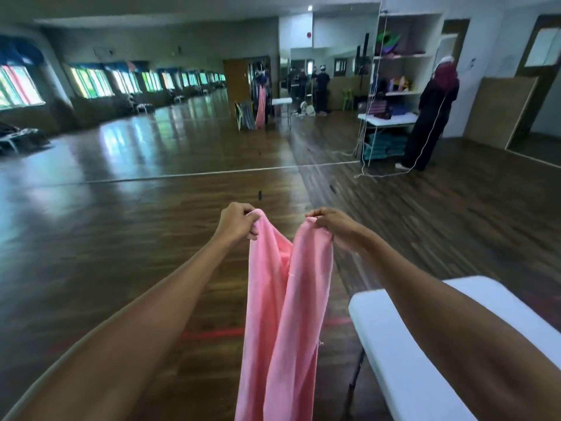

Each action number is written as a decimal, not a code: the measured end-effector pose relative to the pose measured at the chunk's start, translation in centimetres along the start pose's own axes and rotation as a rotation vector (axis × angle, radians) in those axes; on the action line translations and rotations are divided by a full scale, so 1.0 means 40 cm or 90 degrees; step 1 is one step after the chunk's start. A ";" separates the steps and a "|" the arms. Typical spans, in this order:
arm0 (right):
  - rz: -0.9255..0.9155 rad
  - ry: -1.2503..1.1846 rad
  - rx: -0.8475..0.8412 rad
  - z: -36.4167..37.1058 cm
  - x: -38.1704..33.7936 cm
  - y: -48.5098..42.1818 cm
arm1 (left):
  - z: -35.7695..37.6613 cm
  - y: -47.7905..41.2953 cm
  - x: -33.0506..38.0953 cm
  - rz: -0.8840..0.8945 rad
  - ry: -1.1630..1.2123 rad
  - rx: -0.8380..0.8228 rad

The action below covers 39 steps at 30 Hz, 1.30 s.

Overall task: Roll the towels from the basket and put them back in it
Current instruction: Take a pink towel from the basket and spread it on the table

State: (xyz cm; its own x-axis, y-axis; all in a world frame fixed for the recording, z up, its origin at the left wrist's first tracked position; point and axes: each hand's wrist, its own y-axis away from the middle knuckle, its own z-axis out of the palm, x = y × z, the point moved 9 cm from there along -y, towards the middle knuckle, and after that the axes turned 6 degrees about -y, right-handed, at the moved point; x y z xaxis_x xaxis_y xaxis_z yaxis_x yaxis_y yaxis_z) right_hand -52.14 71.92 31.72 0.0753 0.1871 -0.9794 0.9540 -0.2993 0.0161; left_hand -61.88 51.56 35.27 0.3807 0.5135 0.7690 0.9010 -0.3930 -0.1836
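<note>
Pink towel [282, 299] is held up in the air by its top edge. One upper end is gripped in each hand, and the cloth hangs straight down below both grips in two long folds. The folds draw together lower down and run out past the bottom of the frame.

The near-left upper end is pinched by the left hand [236, 221], with the fingers curled and the cloth bunched at the fingertips. The other upper end is pinched between thumb and forefinger of the right hand [331, 224], with the remaining fingers curled under and some cloth gathered beneath them. The two grips are held level and apart, and a narrow V of floor is seen between the hanging parts just below them. Both forearms are stretched forward.

A white table [394, 344] is seen below and to the right of the right grip, under that forearm. The towel hangs just left of its edge; contact cannot be told.

A wooden floor [151, 238] lies beneath both grips, and a red line [212, 334] on it passes behind the cloth. Well beyond the right grip a person in dark clothing [434, 117] is seen standing at a second table [391, 120]. Windows [91, 83] are ranged far beyond the left grip.
</note>
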 end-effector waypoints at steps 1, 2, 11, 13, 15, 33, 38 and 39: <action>-0.026 0.035 -0.006 -0.039 -0.027 -0.039 | 0.011 -0.056 0.024 0.004 -0.004 0.006; -0.047 0.065 -0.017 -0.075 -0.050 -0.081 | 0.023 -0.110 0.045 0.009 -0.009 0.010; -0.092 0.187 0.238 -0.459 -0.165 -0.489 | 0.128 -0.585 0.225 0.049 0.057 0.080; -0.122 0.205 0.277 -0.522 -0.196 -0.555 | 0.162 -0.690 0.268 0.067 0.071 0.082; -0.158 0.234 0.300 -0.583 -0.230 -0.622 | 0.189 -0.801 0.310 0.090 0.082 0.090; 0.167 0.190 0.623 -1.136 0.333 -0.668 | 0.757 -0.929 -0.034 -0.039 0.097 -0.039; 0.246 0.132 0.674 -1.212 0.605 -0.467 | 0.919 -0.718 -0.206 -0.138 0.056 -0.101; 0.260 0.123 0.677 -1.220 0.649 -0.419 | 0.945 -0.662 -0.230 -0.145 0.022 -0.108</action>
State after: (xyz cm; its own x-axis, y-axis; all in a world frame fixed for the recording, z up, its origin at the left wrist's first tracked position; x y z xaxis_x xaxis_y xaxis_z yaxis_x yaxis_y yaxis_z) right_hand -52.01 127.47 15.82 0.4532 0.0073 -0.8914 0.1286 -0.9900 0.0573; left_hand -81.39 86.08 9.89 0.1626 0.5776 0.8000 0.9134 -0.3947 0.0994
